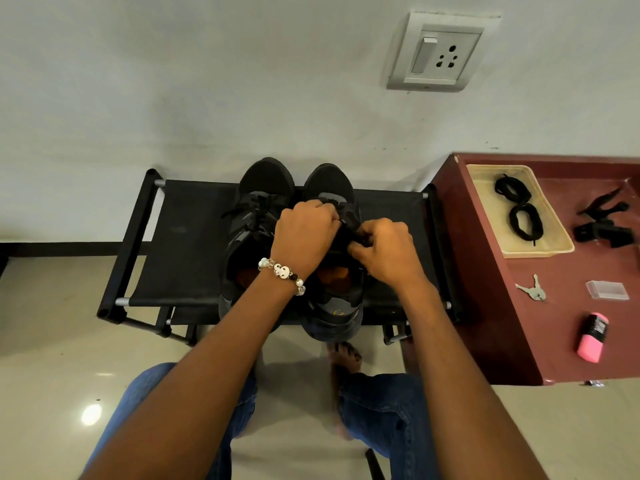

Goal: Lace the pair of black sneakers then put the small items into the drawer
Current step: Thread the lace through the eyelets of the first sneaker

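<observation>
**Both hands deep in the right shoe's lacing**

Nearest in, the two forearms reach forward over denim-clad knees, a beaded bracelet (282, 271) on the left wrist. The left hand (304, 233) curls over the tongue of the right shoe (334, 258), its grip narrow and seemingly pinning the upper steady, though exactly what the fingers hold is hidden. The right hand (384, 251) pinches black lace at the eyelets, fingers tight, likely feeding it through. Beside it, touching, the left shoe (252, 216) shows laces already crossed. Both shoes sit heels toward the person on a black fabric rack (187, 244), handy for lacing. To the right, the maroon worktop (502, 306) carries a pink eraser-like block (593, 337), keys (531, 289), a clear plastic case (607, 291), a black clip (604, 220) and a pale tray (554, 244) with coiled black laces (519, 209). Farthest, a wall socket (436, 53).
</observation>
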Available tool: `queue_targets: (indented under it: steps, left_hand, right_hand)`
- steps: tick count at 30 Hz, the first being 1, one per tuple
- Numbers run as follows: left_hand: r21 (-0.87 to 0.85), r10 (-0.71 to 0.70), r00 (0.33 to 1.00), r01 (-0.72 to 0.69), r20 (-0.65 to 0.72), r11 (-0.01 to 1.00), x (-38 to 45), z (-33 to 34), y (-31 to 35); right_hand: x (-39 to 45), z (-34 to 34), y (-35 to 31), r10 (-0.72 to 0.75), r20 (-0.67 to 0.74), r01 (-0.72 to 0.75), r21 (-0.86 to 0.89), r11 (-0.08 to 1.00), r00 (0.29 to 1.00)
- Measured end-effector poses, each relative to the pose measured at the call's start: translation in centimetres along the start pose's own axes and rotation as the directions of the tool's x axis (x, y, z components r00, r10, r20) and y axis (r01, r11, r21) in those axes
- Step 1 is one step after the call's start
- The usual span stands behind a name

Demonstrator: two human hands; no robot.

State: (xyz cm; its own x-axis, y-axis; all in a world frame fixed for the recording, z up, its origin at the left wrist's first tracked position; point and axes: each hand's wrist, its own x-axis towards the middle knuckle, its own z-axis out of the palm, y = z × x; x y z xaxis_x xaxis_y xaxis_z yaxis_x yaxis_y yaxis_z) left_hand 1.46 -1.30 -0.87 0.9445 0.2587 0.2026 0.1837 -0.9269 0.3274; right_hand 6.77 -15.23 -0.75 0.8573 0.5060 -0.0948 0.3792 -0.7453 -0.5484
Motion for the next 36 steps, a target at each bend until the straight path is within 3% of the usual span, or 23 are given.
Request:
queue_targets:
  steps: [2, 4, 6, 9, 11, 13, 15, 21, 24, 26, 29, 31, 32, 34, 35, 36]
  left_hand:
    - [-0.200, -0.189, 0.979, 0.172, -0.073, 0.965, -0.3, -0.1, 0.0]
    - [-0.450, -0.444, 0.890, 0.355, -0.104, 0.819, -0.3, -0.1, 0.0]
    - [-0.552, -0.571, 0.818, 0.448, -0.063, 0.703, -0.1, 0.2, -0.2]
    - [-0.520, -0.488, 0.872, 0.401, -0.035, 0.754, 0.0, 0.0, -0.2]
    - [-0.493, -0.312, 0.949, 0.255, -0.036, 0.832, 0.0, -0.4, -0.6]
    - [-0.327, -0.082, 0.996, 0.084, 0.021, 0.941, 0.2, -0.7, -0.8]
    - [-0.128, 0.061, 0.994, -0.050, 0.086, 0.991, 0.3, -1.0, -0.7]
    - [0.187, 0.020, 0.998, -0.030, 0.055, 0.982, 0.6, -1.4, 0.6]
    - [0.255, 0.053, 0.999, -0.052, 0.004, 0.966, 0.6, -1.3, 1.0]
    - [0.198, 0.062, 0.998, -0.062, 0.002, 0.978, 0.4, -1.1, 0.7]
    - [-0.113, -0.065, 0.991, 0.078, 0.117, 0.990, 0.0, -0.4, -0.5]
    - [-0.430, -0.204, 0.953, 0.285, 0.227, 0.857, 0.0, -0.8, -0.8]
    - [-0.596, -0.296, 0.914, 0.406, 0.278, 0.693, 0.1, -1.3, -0.8]
    - [-0.795, -0.446, 0.800, 0.546, 0.402, 0.264, 0.6, -2.6, -0.9]
    - [-0.823, -0.480, 0.752, 0.560, 0.453, 0.101, 0.7, -3.0, -1.0]
    - [-0.837, -0.499, 0.728, 0.547, 0.470, 0.011, 0.8, -3.2, -1.2]
  right_hand:
    - [0.0, 0.1, -0.1, 0.015, -0.001, -0.015, -0.011, 1.000, 1.000]
    - [-0.1, 0.1, -0.1, 0.028, -0.004, -0.028, -0.018, 0.999, 1.000]
    - [-0.1, 0.0, -0.2, 0.023, -0.004, -0.023, -0.025, 0.999, 1.000]
    - [-0.1, 0.0, -0.4, 0.019, -0.005, -0.020, -0.051, 0.998, 1.000]
    - [-0.2, 0.1, -0.6, 0.015, -0.015, -0.016, -0.069, 0.998, 1.000]
    - [-0.3, 0.3, -0.9, 0.010, -0.024, -0.012, -0.095, 0.995, 1.000]
    - [-0.4, 0.8, -1.2, 0.018, -0.023, -0.021, -0.132, 0.991, 1.000]
    - [-0.2, 1.5, -1.5, 0.091, 0.033, -0.084, -0.170, 0.982, 0.995]
    - [-0.1, 1.5, -1.5, 0.090, 0.053, -0.080, -0.167, 0.983, 0.995]
    - [-0.1, 1.5, -1.6, 0.090, 0.060, -0.078, -0.179, 0.981, 0.994]
    - [-0.1, 1.4, -2.0, 0.096, 0.075, -0.079, -0.205, 0.976, 0.993]
    - [-0.1, 1.4, -2.1, 0.109, 0.092, -0.088, -0.207, 0.974, 0.990]
    - [0.0, 1.3, -2.2, 0.116, 0.102, -0.093, -0.204, 0.975, 0.988]
    - [-0.1, 1.3, -2.2, 0.121, 0.120, -0.096, -0.196, 0.976, 0.985]
    - [-0.1, 1.3, -2.2, 0.122, 0.126, -0.096, -0.192, 0.977, 0.985]
    - [-0.1, 1.3, -2.2, 0.123, 0.128, -0.098, -0.188, 0.977, 0.984]
